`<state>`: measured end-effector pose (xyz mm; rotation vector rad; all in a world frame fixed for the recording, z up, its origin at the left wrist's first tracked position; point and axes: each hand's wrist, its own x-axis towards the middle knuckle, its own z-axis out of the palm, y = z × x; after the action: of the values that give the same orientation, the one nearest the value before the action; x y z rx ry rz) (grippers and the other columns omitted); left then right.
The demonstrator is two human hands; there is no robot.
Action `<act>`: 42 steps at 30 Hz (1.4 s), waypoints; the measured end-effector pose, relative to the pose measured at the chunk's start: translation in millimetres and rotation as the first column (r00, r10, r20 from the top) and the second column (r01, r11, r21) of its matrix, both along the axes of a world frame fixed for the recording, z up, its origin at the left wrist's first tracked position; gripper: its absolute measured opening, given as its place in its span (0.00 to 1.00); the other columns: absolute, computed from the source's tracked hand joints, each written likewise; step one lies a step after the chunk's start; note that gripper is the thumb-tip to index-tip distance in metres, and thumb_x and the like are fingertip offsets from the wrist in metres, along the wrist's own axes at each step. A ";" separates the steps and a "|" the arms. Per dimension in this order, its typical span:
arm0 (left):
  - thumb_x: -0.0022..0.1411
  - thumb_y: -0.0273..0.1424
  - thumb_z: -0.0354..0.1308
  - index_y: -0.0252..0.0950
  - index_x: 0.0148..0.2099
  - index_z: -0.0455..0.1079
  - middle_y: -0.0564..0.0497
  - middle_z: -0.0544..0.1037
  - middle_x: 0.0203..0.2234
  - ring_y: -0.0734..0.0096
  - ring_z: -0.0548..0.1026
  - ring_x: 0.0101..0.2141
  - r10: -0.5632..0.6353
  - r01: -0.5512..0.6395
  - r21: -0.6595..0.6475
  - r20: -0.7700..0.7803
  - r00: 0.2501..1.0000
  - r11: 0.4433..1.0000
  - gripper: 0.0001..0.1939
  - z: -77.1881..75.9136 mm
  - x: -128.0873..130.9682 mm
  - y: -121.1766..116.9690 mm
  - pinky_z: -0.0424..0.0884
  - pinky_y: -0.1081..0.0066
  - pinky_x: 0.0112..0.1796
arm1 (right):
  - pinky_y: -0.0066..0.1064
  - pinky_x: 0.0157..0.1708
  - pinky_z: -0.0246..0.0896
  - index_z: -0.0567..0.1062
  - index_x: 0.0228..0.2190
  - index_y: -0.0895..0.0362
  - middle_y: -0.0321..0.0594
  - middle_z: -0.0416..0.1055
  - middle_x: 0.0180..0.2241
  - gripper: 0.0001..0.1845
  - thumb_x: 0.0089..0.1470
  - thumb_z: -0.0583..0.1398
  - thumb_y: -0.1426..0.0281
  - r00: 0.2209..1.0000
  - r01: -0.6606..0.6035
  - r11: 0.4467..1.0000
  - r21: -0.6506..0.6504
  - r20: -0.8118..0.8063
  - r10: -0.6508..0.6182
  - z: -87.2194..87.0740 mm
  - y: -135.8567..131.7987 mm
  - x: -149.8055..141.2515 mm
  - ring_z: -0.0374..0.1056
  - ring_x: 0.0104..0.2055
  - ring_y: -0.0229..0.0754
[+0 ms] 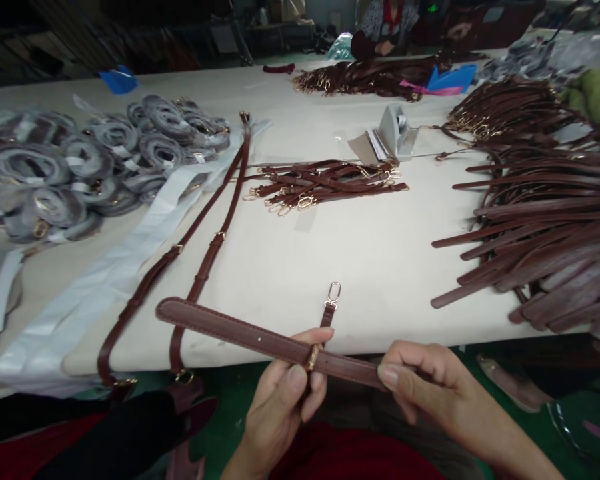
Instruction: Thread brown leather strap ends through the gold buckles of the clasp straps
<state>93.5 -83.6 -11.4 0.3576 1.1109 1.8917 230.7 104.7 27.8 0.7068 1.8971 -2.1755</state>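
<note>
A brown leather strap with a rounded end stretches across in front of me, above the table's near edge. My left hand grips it at a small gold buckle, thumb in front and fingers behind. Farther right, my right hand pinches the same strap between thumb and fingers. Behind my left fingers a short strap piece with a gold oval clasp points up over the tabletop. Two buckled straps lie to the left and hang over the edge.
Plastic-wrapped coiled straps pile up on the left. Bundled straps lie mid-table near a grey tape dispenser. Many loose straps cover the right side. Across the table is another person.
</note>
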 end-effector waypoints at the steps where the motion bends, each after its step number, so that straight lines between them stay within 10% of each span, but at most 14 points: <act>1: 0.70 0.43 0.57 0.39 0.61 0.70 0.54 0.66 0.26 0.83 0.58 0.20 -0.024 0.024 0.000 -0.005 1.000 1.000 0.22 -1.9 2.0 -0.2 0.49 0.75 0.21 | 0.29 0.23 0.42 0.70 0.24 0.56 0.30 0.62 0.17 0.29 0.62 0.56 0.45 1.000 -0.011 1.000 0.006 -0.002 0.011 -0.1 -1.0 -1.5 0.50 0.20 0.33; 9: 0.72 0.41 0.55 0.39 0.56 0.70 0.58 0.63 0.19 0.82 0.56 0.17 -0.153 0.150 -0.059 -0.066 0.986 0.987 0.16 -1.3 8.4 4.1 0.51 0.77 0.21 | 0.29 0.26 0.51 0.73 0.26 0.56 0.32 0.66 0.22 0.25 0.68 0.53 0.53 0.995 -0.067 0.982 0.178 -0.056 0.078 -14.0 -3.1 -5.3 0.59 0.25 0.36; 13: 0.72 0.38 0.57 0.38 0.53 0.73 0.54 0.70 0.26 0.76 0.65 0.25 -0.282 0.165 -0.329 -0.350 0.894 0.930 0.13 5.3 4.9 15.8 0.62 0.75 0.28 | 0.33 0.41 0.61 0.76 0.41 0.53 0.38 0.73 0.38 0.10 0.69 0.56 0.63 0.961 0.109 0.808 0.580 -0.271 0.064 -5.2 -1.6 -5.7 0.68 0.41 0.41; 18: 0.72 0.36 0.52 0.34 0.40 0.74 0.49 0.76 0.32 0.66 0.73 0.34 -0.420 0.246 -0.369 -0.531 0.736 0.896 0.13 10.2 9.5 44.6 0.68 0.69 0.39 | 0.38 0.36 0.64 0.76 0.36 0.57 0.44 0.75 0.35 0.11 0.67 0.56 0.67 0.950 0.159 0.612 0.775 -0.289 0.119 4.6 -10.3 -13.2 0.70 0.36 0.47; 23: 0.68 0.38 0.59 0.36 0.54 0.72 0.51 0.77 0.33 0.72 0.69 0.29 -0.435 0.331 -0.376 -0.234 0.870 0.865 0.16 10.5 12.7 52.8 0.65 0.73 0.32 | 0.26 0.28 0.68 0.79 0.33 0.55 0.35 0.77 0.26 0.09 0.63 0.63 0.64 0.895 0.436 0.829 0.350 -0.260 -0.361 -12.7 -5.8 -11.9 0.72 0.27 0.38; 27: 0.70 0.42 0.54 0.35 0.62 0.65 0.48 0.76 0.34 0.79 0.60 0.21 -0.448 0.446 -0.222 0.044 0.893 0.867 0.24 6.6 11.5 50.0 0.55 0.76 0.21 | 0.21 0.23 0.66 0.80 0.31 0.55 0.31 0.74 0.20 0.10 0.56 0.69 0.61 0.798 0.592 0.806 -0.029 -0.123 -0.590 -28.9 -1.2 -8.0 0.68 0.22 0.33; 42: 0.69 0.39 0.54 0.34 0.57 0.64 0.54 0.72 0.25 0.81 0.55 0.17 -0.388 0.396 -0.251 0.084 0.918 0.883 0.19 10.3 15.4 53.0 0.46 0.77 0.18 | 0.24 0.22 0.68 0.82 0.30 0.56 0.34 0.75 0.20 0.09 0.56 0.69 0.63 0.811 0.583 0.806 0.099 -0.137 -0.569 -16.3 -7.7 -11.1 0.70 0.22 0.36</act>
<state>108.9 -30.6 -1.2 0.3683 1.1529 1.3697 219.6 97.0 11.5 1.3886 2.1006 -2.4626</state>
